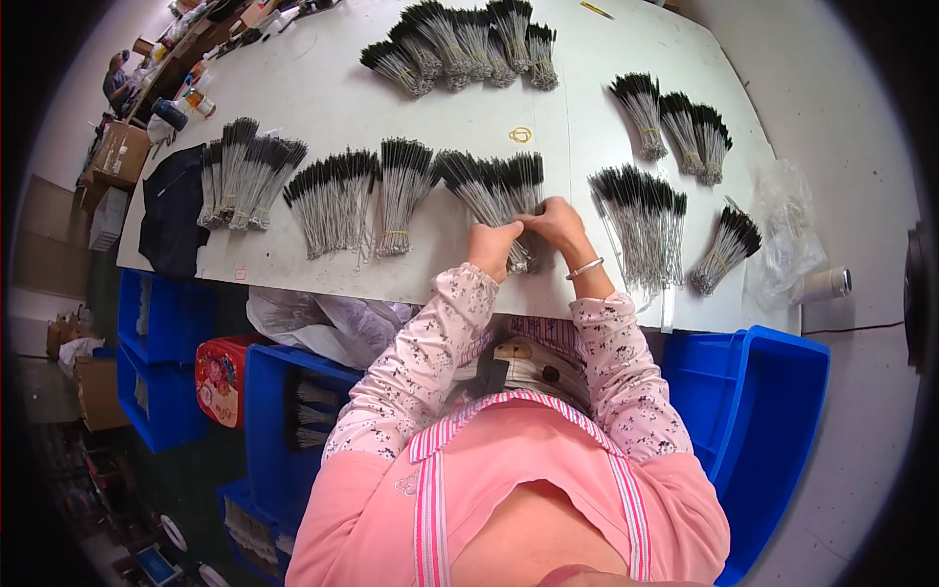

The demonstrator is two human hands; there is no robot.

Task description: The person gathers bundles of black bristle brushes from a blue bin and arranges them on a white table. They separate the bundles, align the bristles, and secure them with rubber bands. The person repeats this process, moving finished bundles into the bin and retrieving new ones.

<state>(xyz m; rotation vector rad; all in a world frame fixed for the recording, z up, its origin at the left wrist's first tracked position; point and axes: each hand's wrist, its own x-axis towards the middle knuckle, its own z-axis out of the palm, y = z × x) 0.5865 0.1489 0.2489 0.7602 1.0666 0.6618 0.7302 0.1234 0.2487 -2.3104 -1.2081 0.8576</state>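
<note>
Left hand (489,245) and right hand (556,221) together over a black-tipped wire bundle (499,191) on the bench (323,103). Fingers curled on the wires; exact pinch hidden underneath.

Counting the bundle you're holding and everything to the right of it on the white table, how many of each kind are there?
Black-tipped wire bundle gripped by the left hand and right hand: 1
Loose black-tipped wire bundles: about 7 (the near cluster is hard to split)
Clear plastic bag: 1
White roll: 1
Total: about 10
</note>
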